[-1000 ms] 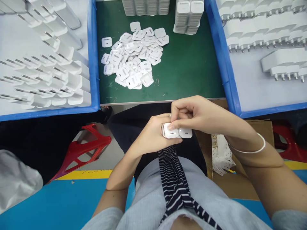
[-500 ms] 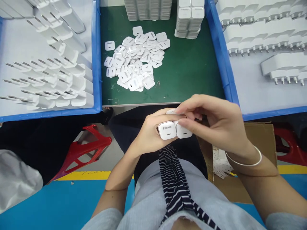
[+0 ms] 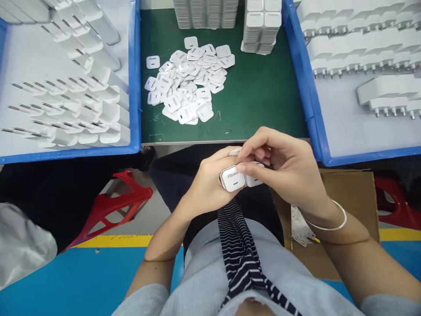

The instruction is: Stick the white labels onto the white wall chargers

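Note:
My left hand (image 3: 207,184) is wrapped round two white plug chargers held side by side, their end faces toward me. The left charger (image 3: 234,182) has a cover lettered "Fibaks" with a small dark slot; the right charger (image 3: 253,181) is partly hidden behind my right thumb. My right hand (image 3: 286,166) is closed over them, its thumb on the upper right of the lettered face and its other fingers curled behind. Another white cover (image 3: 234,152) shows at the top of my left hand, by my right index fingertip.
A heap of loose white covers (image 3: 190,83) lies on the green table (image 3: 263,96), with stacked covers (image 3: 263,26) behind. Blue-rimmed trays (image 3: 134,87) of chargers stand left and right (image 3: 315,101). A red stool (image 3: 115,202) and cardboard box (image 3: 351,210) are below.
My right hand has shifted left, and its thumb has moved from the right charger's face onto the edge of the left one. The chargers have turned slightly in my left hand.

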### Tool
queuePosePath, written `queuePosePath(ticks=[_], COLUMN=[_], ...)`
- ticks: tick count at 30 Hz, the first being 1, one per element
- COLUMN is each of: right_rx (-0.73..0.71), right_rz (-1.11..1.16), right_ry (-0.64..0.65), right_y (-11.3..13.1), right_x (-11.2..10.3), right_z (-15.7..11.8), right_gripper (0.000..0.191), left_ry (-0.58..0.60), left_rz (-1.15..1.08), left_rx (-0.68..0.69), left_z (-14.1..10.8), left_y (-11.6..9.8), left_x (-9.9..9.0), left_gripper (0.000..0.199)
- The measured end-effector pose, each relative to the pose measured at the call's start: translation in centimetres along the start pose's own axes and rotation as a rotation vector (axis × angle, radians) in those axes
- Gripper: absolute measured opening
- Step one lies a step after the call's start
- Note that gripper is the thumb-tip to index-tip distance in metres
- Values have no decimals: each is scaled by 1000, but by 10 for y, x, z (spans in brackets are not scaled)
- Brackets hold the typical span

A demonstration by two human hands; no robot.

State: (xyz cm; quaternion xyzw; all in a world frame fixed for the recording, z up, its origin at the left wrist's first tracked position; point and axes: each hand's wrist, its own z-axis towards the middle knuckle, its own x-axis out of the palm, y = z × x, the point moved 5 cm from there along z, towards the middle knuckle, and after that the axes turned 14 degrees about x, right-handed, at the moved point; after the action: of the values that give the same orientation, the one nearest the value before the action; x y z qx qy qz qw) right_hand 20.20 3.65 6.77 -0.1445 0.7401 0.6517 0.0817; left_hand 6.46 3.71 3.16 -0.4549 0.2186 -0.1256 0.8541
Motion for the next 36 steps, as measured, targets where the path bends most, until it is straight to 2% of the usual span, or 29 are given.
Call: queuePosePath(ticks=[4, 6, 7, 9, 11, 13, 17, 22, 25, 28, 30, 34, 36], right_rx=[30, 23, -4, -105, -230, -309, -351, -413, -489, -549, -548, -498, -478], right_rz=[59, 59, 54, 12, -86, -198, -279, -275, -260, -227, -168, 18, 75], right_ry=[-31, 2, 33, 97, 147, 159, 125, 127, 135, 115, 110, 103, 91], right_y=[-5, -6, -6, -1, 4, 7, 7, 6, 6, 7, 7, 5, 3], right_x=[0, -1, -1, -2, 0, 2, 5, 7, 9, 9, 7, 3, 2], right_z=[1, 0, -1, -5, -9, -12, -14, -14, -13, -13, -13, -10, -9], right_gripper=[14, 9, 8, 18, 29, 32, 25, 20, 10, 12, 18, 46, 51], left_ry=[3, -2, -5, -22, -35, -43, -43, -31, -33, -61, -75, -114, -119], left_rz=[-5, -5, -5, -18, -39, -52, -75, -69, -33, -13, -8, -24, -45], left_rx=[-6, -25, -31, -14, -3, -15, -17, -29, -32, -6, -7, 14, 45], left_z=[1, 1, 2, 2, 2, 2, 2, 2, 2, 3, 4, 7, 9], left_y=[-5, -5, -5, -5, -5, -3, -4, -7, -7, -7, -7, -8, -9], left_x=[3, 2, 1, -3, -6, -8, -8, -7, -7, -9, -12, -20, -21], left_gripper=[23, 20, 20, 18, 17, 20, 23, 17, 11, 14, 17, 29, 31])
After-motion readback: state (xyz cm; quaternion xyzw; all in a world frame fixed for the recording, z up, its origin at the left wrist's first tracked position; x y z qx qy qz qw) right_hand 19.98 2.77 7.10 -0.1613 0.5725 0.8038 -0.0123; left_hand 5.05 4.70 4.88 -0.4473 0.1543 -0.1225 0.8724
